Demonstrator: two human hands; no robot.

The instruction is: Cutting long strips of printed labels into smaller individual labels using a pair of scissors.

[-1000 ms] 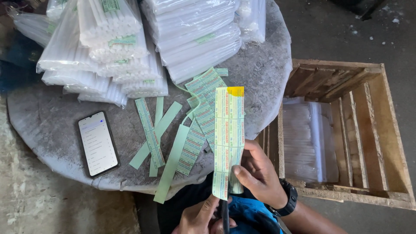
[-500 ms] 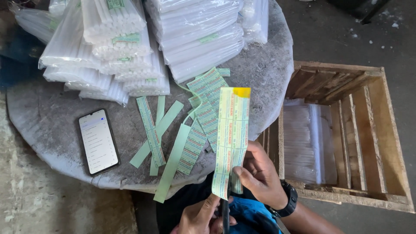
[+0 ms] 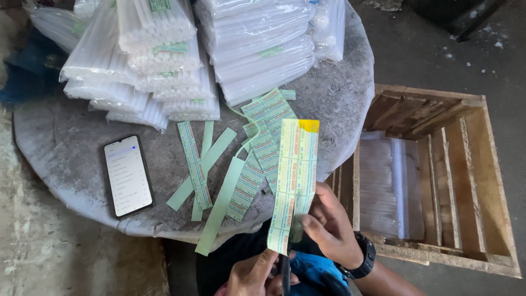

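Green label sheet (image 3: 293, 181) between right hand (image 3: 329, 227) and left hand (image 3: 255, 274)

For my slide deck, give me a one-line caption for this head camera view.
Right hand holds up a green label sheet while the left hand cuts it with scissors over a round table.

Bare surface (image 3: 71, 131) open around phone (image 3: 128, 176). Blocked behind by stacked packs (image 3: 164, 66); cluttered mid-surface with strips (image 3: 219, 175). Crate (image 3: 471, 181) half open beside bag (image 3: 389, 183).

Left hand (image 3: 257, 277) cut off by the bottom edge, dark tool (image 3: 285, 274) mostly hidden.
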